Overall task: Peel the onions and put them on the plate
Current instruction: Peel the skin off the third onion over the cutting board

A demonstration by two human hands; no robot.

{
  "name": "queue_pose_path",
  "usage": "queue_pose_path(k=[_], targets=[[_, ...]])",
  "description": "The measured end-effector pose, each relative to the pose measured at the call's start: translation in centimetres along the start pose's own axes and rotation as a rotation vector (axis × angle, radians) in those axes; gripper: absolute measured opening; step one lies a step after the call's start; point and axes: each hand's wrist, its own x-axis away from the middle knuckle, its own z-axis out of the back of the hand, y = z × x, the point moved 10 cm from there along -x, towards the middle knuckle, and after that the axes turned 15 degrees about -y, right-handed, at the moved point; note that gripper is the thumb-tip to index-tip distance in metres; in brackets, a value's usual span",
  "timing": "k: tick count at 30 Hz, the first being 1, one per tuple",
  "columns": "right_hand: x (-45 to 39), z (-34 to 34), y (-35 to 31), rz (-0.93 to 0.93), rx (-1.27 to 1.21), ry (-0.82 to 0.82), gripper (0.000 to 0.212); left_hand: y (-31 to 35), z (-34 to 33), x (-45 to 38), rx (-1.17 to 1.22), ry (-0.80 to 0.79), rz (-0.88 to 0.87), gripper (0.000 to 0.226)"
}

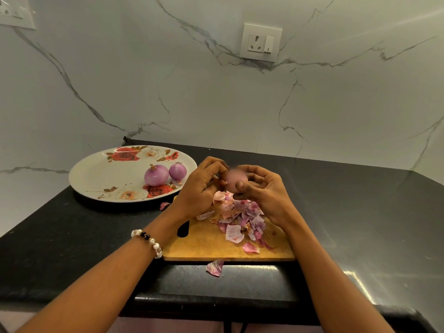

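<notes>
Gripping a round, smooth onion (pixel 234 182): left hand (pixel 203 188) and right hand (pixel 262 191).

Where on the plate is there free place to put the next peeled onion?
The plate is bare across its left and middle, between the rose prints. Two peeled onions sit at its right side, nearest the hands. The cutting board is crowded with peels.

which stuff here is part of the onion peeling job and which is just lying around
Job: onion in hand, left hand, right hand, two peeled onions, plate, cutting board, peel pile.
Lying about: wall socket, stray peel.
</notes>
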Motion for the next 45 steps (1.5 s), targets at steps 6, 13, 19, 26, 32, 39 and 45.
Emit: queue_pose_path(k=[6,13,19,26,32,39,45], targets=[[0.1,0.7,-0.2,0.028,-0.100,0.072,0.042,-0.9,0.6,0.2,0.206,0.035,0.081,0.027],[0.3,0.9,0.6,-0.011,-0.297,0.125,0.032,-1.9,1.5,0.6,0.433,0.109,0.163,0.028],[0.3,1.0,1.0,-0.025,-0.334,0.129,0.021,-1.2,0.8,0.6,0.463,0.049,0.160,0.021],[0.4,1.3,1.0,-0.024,-0.409,0.165,0.022,-1.4,-0.4,0.5,0.240,-0.049,0.208,0.019],[0.4,0.6,1.1,-0.043,-0.420,0.122,0.029,-0.8,1.2,0.7,0.003,0.125,0.143,0.015],[0.3,-0.8,0.9,-0.086,-0.392,0.044,0.032,0.5,0.9,0.6,0.086,0.113,0.050,0.046],[0.0,-0.9,0.9,-0.082,-0.294,-0.017,0.051,-0.3,1.2,0.8,0.216,0.141,0.069,0.041]])
